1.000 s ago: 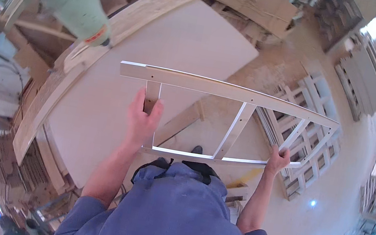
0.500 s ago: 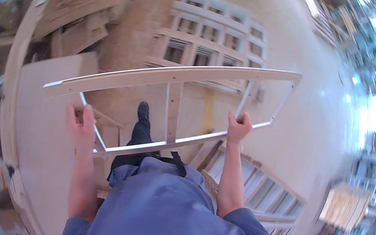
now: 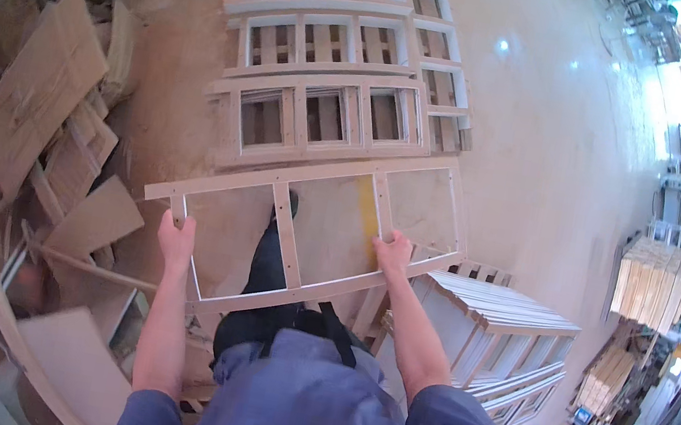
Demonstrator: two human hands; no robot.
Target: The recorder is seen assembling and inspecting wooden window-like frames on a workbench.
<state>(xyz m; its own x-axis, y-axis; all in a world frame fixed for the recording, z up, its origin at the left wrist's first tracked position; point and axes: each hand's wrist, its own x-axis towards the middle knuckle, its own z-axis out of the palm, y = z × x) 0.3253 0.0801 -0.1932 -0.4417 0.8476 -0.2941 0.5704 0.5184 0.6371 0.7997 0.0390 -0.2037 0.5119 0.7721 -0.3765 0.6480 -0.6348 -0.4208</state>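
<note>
Fingers of the left hand (image 3: 177,242) and right hand (image 3: 393,253) are gripping the wooden frame (image 3: 285,237) out in front, its far edge risking scrapes if swinging forward into the stacked frames (image 3: 320,71).

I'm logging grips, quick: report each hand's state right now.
Left hand: closed, holding the wooden frame near its left end.
Right hand: closed, holding the same frame toward its right end.
</note>
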